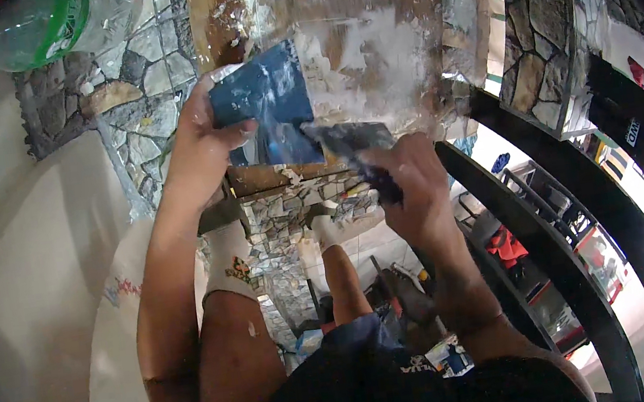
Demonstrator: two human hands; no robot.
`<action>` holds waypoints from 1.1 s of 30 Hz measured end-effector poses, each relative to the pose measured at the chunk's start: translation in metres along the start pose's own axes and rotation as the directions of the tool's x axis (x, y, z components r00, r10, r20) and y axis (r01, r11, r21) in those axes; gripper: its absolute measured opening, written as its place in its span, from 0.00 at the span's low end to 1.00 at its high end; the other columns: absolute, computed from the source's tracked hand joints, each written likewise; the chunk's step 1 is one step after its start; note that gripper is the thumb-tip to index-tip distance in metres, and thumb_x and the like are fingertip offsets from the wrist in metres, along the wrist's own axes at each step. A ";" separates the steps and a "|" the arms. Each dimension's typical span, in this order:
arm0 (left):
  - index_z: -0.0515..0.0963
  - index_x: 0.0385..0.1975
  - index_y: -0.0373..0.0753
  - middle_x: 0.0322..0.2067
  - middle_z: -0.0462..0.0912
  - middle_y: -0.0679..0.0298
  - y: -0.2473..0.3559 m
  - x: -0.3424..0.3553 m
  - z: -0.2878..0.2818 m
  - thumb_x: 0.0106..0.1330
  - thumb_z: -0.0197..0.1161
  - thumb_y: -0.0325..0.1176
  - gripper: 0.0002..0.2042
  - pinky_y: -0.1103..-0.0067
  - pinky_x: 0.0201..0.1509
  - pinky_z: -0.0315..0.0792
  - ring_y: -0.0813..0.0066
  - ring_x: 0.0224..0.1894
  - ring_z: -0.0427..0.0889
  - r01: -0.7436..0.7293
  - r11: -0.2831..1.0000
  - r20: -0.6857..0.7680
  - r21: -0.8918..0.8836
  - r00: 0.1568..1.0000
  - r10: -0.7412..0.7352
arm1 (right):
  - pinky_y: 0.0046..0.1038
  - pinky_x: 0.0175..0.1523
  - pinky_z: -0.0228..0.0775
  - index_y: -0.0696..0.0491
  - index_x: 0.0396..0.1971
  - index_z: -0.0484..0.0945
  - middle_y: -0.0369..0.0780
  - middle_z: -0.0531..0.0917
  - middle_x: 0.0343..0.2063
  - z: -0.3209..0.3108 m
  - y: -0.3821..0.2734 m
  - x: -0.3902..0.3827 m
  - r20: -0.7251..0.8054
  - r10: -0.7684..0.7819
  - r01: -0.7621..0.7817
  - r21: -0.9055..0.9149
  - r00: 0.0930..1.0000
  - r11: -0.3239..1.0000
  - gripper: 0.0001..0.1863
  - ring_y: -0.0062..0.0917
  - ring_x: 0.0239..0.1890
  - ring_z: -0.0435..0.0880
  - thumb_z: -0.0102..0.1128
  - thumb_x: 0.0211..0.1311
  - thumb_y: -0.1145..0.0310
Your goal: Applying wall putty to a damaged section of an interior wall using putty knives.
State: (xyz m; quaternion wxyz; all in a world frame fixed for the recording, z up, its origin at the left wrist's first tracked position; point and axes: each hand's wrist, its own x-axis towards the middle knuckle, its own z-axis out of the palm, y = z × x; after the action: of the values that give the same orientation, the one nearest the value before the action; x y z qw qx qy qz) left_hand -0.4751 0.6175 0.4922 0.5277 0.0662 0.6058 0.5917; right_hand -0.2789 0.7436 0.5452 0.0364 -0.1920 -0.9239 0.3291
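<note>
My left hand (204, 139) is closed round the left side of a flat, four-sided blue piece (264, 99), thumb across its front. White smears mark its face, and I cannot tell what it is made of. In my right hand (417, 184) is a putty knife (346, 139) with a wide grey blade and a dark handle, a little blurred. The blade's left end overlaps the blue piece's lower right corner; whether they touch is unclear. Behind both lies a brown wooden board (225, 18) covered in patches of white paste (368, 57).
A clear plastic bottle (55, 29) with a green label lies at the upper left on a stone-patterned ledge (150, 69). Curved black railings (539, 245) run down the right, with a red cloth-like item (507, 246) beyond. My feet (222, 243) are below the board.
</note>
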 end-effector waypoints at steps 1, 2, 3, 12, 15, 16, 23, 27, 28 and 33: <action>0.62 0.47 0.34 0.37 0.72 0.66 0.000 0.001 0.000 0.45 0.52 0.12 0.25 0.84 0.43 0.63 0.80 0.39 0.70 -0.009 1.000 0.028 -0.009 1.000 0.009 | 0.31 0.28 0.60 0.55 0.32 0.73 0.41 0.66 0.20 -0.001 -0.003 -0.002 0.025 -0.049 0.048 0.015 0.998 0.999 0.21 0.35 0.24 0.67 0.52 0.29 0.82; 0.62 0.47 0.34 0.37 0.72 0.66 -0.001 0.001 0.001 0.45 0.52 0.12 0.25 0.84 0.43 0.63 0.80 0.39 0.70 0.009 1.000 0.031 -0.003 0.999 -0.009 | 0.31 0.28 0.60 0.55 0.32 0.73 0.41 0.66 0.20 -0.001 -0.006 -0.003 0.032 -0.047 0.047 0.007 0.998 0.999 0.21 0.35 0.24 0.67 0.52 0.29 0.82; 0.61 0.47 0.34 0.37 0.72 0.66 -0.002 0.002 0.002 0.45 0.51 0.12 0.25 0.84 0.43 0.63 0.79 0.39 0.70 0.030 0.998 0.045 -0.055 0.999 -0.028 | 0.32 0.28 0.60 0.55 0.32 0.74 0.40 0.67 0.20 -0.002 -0.008 -0.004 0.090 -0.074 0.072 0.026 0.993 0.997 0.21 0.34 0.24 0.67 0.51 0.28 0.81; 0.62 0.46 0.34 0.37 0.72 0.65 -0.006 0.000 0.006 0.44 0.50 0.11 0.25 0.83 0.44 0.64 0.79 0.40 0.70 0.058 0.995 0.018 -0.085 0.998 -0.057 | 0.31 0.29 0.63 0.55 0.36 0.73 0.39 0.66 0.20 -0.004 -0.025 0.000 0.268 -0.051 0.053 -0.002 0.962 0.999 0.26 0.33 0.25 0.67 0.49 0.25 0.82; 0.62 0.46 0.34 0.36 0.72 0.65 -0.005 0.000 0.005 0.44 0.50 0.11 0.25 0.84 0.43 0.64 0.79 0.39 0.70 0.056 0.990 0.021 -0.129 0.998 -0.054 | 0.31 0.29 0.63 0.54 0.37 0.73 0.39 0.66 0.21 0.000 -0.020 0.003 0.261 -0.033 0.032 0.006 0.965 0.999 0.28 0.33 0.26 0.67 0.50 0.24 0.83; 0.62 0.46 0.34 0.36 0.72 0.65 -0.005 0.000 0.004 0.44 0.49 0.11 0.25 0.84 0.42 0.64 0.79 0.38 0.71 0.031 0.990 0.024 -0.137 0.999 -0.028 | 0.32 0.29 0.63 0.54 0.38 0.72 0.39 0.66 0.21 0.001 -0.018 0.004 0.271 -0.045 0.049 -0.007 0.961 0.999 0.29 0.34 0.27 0.67 0.51 0.23 0.83; 0.63 0.44 0.35 0.35 0.72 0.66 -0.003 0.001 0.002 0.45 0.49 0.11 0.23 0.84 0.41 0.63 0.81 0.37 0.70 0.076 0.991 0.010 -0.106 0.997 -0.076 | 0.34 0.33 0.65 0.51 0.41 0.69 0.41 0.70 0.26 0.007 -0.011 0.014 0.347 0.011 0.021 -0.088 0.938 0.996 0.23 0.36 0.31 0.69 0.53 0.36 0.75; 0.63 0.43 0.36 0.34 0.72 0.67 0.001 -0.001 0.004 0.45 0.48 0.10 0.23 0.84 0.43 0.62 0.81 0.38 0.69 0.113 0.989 0.034 -0.100 0.993 -0.110 | 0.35 0.33 0.65 0.51 0.41 0.69 0.41 0.70 0.26 0.012 0.001 0.021 0.303 -0.021 0.047 -0.076 0.953 0.996 0.23 0.36 0.29 0.69 0.52 0.37 0.75; 0.64 0.43 0.36 0.34 0.72 0.67 0.002 -0.001 0.005 0.45 0.47 0.10 0.23 0.84 0.43 0.62 0.80 0.38 0.69 0.100 0.991 0.050 -0.094 0.994 -0.096 | 0.35 0.35 0.65 0.52 0.40 0.69 0.42 0.71 0.27 0.014 0.006 0.024 0.277 -0.034 0.057 -0.077 0.960 0.995 0.23 0.37 0.30 0.70 0.52 0.36 0.75; 0.63 0.45 0.36 0.36 0.72 0.66 0.002 -0.006 0.009 0.44 0.49 0.11 0.24 0.83 0.45 0.62 0.79 0.40 0.69 0.106 0.991 0.091 -0.075 0.991 -0.099 | 0.37 0.43 0.64 0.54 0.40 0.68 0.47 0.73 0.36 0.018 0.036 0.053 0.139 -0.044 0.062 -0.127 0.989 0.990 0.23 0.42 0.40 0.71 0.50 0.36 0.79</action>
State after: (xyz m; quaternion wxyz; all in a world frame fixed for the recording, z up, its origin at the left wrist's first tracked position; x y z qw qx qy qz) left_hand -0.4672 0.6200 0.4994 0.5855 0.0393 0.5609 0.5840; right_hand -0.3193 0.7783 0.5060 -0.0307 -0.1464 -0.9486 0.2788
